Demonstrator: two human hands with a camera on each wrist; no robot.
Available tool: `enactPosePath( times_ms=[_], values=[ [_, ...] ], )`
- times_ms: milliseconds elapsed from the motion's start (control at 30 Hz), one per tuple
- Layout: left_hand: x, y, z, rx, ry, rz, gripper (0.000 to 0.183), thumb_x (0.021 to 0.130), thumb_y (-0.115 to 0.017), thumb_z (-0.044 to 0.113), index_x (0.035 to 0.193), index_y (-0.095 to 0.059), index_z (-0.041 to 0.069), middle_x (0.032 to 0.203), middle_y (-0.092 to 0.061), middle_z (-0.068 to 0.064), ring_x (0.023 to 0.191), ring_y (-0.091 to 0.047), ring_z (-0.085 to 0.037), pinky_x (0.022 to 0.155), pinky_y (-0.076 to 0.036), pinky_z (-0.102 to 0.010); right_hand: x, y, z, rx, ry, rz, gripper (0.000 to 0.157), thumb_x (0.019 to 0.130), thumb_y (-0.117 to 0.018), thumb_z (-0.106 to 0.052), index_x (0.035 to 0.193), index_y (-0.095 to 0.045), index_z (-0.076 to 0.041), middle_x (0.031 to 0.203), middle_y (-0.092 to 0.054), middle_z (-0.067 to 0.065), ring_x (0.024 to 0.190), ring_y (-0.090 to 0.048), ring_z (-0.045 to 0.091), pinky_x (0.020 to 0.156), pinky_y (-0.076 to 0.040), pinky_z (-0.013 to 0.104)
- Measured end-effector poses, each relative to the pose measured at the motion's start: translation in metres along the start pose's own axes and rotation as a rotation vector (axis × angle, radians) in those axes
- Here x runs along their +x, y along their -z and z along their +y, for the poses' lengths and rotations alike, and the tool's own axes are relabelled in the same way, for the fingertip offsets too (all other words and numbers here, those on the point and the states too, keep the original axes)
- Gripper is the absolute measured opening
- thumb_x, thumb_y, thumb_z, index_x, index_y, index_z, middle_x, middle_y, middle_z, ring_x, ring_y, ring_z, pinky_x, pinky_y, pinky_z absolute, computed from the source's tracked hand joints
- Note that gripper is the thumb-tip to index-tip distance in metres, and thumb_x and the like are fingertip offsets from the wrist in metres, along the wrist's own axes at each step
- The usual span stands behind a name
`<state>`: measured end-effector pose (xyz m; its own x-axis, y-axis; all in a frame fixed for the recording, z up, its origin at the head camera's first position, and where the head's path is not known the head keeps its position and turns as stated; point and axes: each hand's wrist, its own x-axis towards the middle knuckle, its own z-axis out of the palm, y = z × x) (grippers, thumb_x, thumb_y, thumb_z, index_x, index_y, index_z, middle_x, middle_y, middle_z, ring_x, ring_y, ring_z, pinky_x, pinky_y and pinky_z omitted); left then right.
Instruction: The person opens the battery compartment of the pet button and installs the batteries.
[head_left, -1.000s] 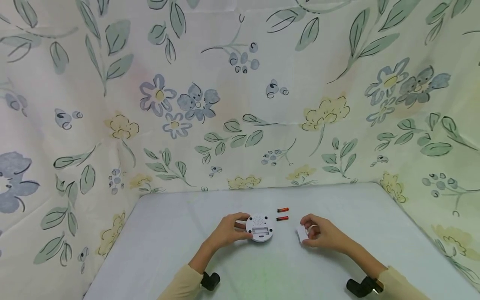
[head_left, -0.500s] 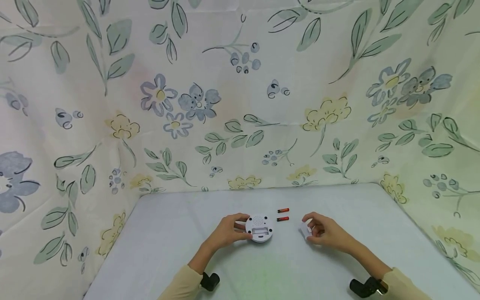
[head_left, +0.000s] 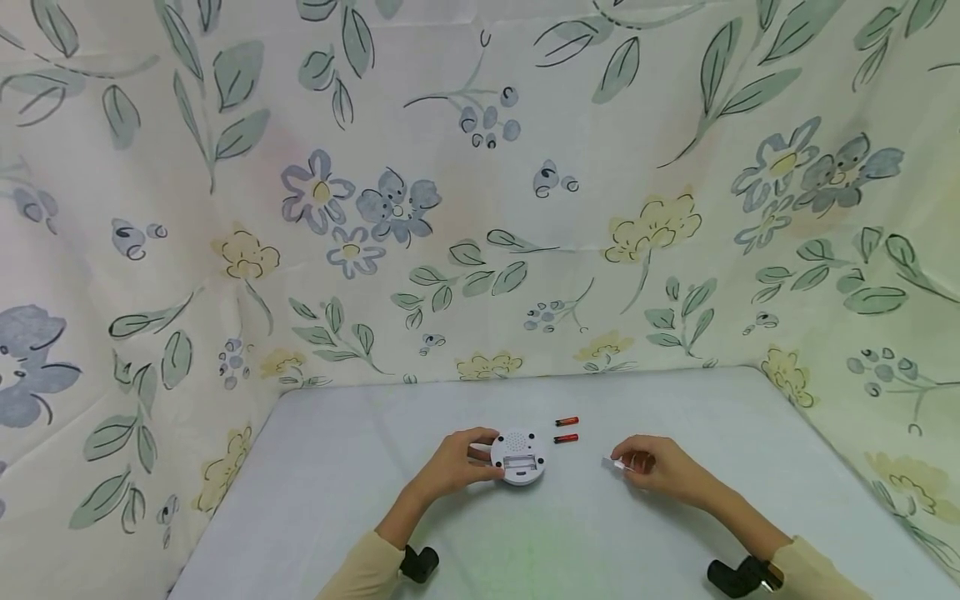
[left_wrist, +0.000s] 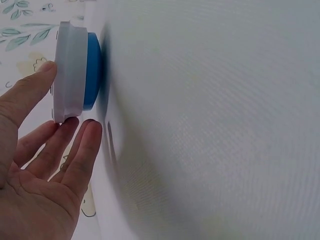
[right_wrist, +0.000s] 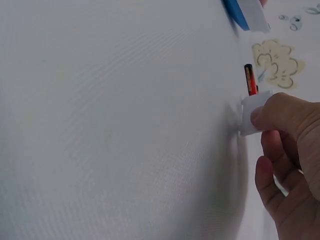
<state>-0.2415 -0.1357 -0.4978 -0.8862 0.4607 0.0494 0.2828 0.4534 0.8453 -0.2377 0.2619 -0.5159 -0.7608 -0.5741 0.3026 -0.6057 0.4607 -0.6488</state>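
My left hand [head_left: 452, 464] holds the round white device [head_left: 519, 444] by its left edge, thumb and fingers spread around the rim. Speaker holes, dark feet and an uncovered battery compartment face up. Seen from the left wrist, the device [left_wrist: 71, 70] has a blue part underneath, facing the table. My right hand [head_left: 666, 472] pinches a small white battery cover [right_wrist: 248, 117] between thumb and fingers, tilted nearly edge-on in the head view. Two red and black batteries, the far one [head_left: 567, 422] and the near one [head_left: 566, 438], lie side by side between the hands.
A white cloth covers the table [head_left: 517, 542], and floral fabric [head_left: 480, 208] hangs behind it and along both sides. Black wrist cameras, one on the left [head_left: 420, 564] and one on the right [head_left: 738, 577], are strapped near the beige sleeves.
My right hand has moved slightly right, and the battery cover has turned from showing its broad face to nearly edge-on. The left hand, device and batteries have stayed in place.
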Motion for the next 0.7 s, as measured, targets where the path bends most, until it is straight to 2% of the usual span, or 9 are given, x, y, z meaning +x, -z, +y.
enactPosePath(
  times_ms=[233, 433, 700],
  values=[
    [-0.0011, 0.0, -0.0011, 0.004, -0.017, -0.01, 0.06, 0.085, -0.086, 0.022, 0.137, -0.06, 0.003, 0.13, -0.063, -0.011, 0.107, -0.067, -0.027, 0.085, -0.056, -0.035, -0.003, 0.0017, 0.003, -0.002, 0.054, -0.028, 0.029, 0.082, -0.08, 0.006, 0.103, -0.072, -0.013, 0.091, -0.067, -0.006, 0.075, -0.059, 0.013, 0.062, -0.051, 0.028],
    [0.0, 0.0003, -0.0004, 0.002, -0.024, -0.014, 0.06, 0.086, -0.086, 0.021, 0.136, -0.06, 0.002, 0.13, -0.063, -0.012, 0.108, -0.067, -0.028, 0.085, -0.056, -0.036, -0.006, 0.0069, 0.0005, 0.024, 0.006, -0.095, 0.026, 0.086, -0.083, -0.008, 0.108, -0.071, -0.013, 0.095, -0.066, -0.003, 0.081, -0.058, 0.015, 0.068, -0.051, 0.029],
    [0.0005, 0.0005, 0.0013, -0.023, -0.022, -0.019, 0.061, 0.086, -0.085, 0.02, 0.138, -0.058, 0.001, 0.132, -0.061, -0.013, 0.111, -0.065, -0.032, 0.086, -0.056, -0.037, -0.007, 0.0082, 0.0034, 0.023, -0.034, -0.089, 0.029, 0.089, -0.082, -0.024, 0.112, -0.07, -0.012, 0.102, -0.067, 0.0, 0.086, -0.059, 0.018, 0.072, -0.052, 0.029]
  ],
)
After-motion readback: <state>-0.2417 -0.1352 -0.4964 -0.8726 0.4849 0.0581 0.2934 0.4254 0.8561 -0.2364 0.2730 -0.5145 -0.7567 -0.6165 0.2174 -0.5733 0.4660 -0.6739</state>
